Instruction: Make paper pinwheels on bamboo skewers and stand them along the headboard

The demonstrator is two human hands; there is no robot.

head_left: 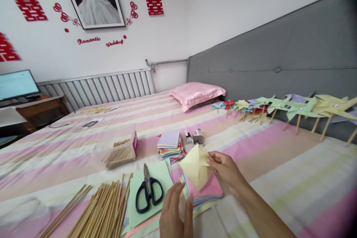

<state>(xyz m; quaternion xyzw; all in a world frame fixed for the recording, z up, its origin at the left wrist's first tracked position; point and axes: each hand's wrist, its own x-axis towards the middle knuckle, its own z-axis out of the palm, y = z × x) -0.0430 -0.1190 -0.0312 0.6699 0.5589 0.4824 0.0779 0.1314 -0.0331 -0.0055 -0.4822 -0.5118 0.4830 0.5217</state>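
A creased square of pale yellow paper [196,167] is pinched at its right corner by my right hand [224,167]. It is tilted above a stack of coloured paper squares [213,187] with a pink sheet on top. My left hand [176,212] hovers at the stack's left side, fingers apart and holding nothing. Left of it, dark-handled scissors [149,191] lie on light green paper sheets [134,202]. Farther back stands another stack of cut paper squares [169,141], with small open boxes [194,137] beside it.
Bundled wooden sticks [100,208] lie at the front left. Behind them is a clear plastic box [122,152] of short sticks. Paper pinwheels [301,108] on sticks line the grey headboard [273,41]. A pink pillow [195,95] rests at the bed's far corner.
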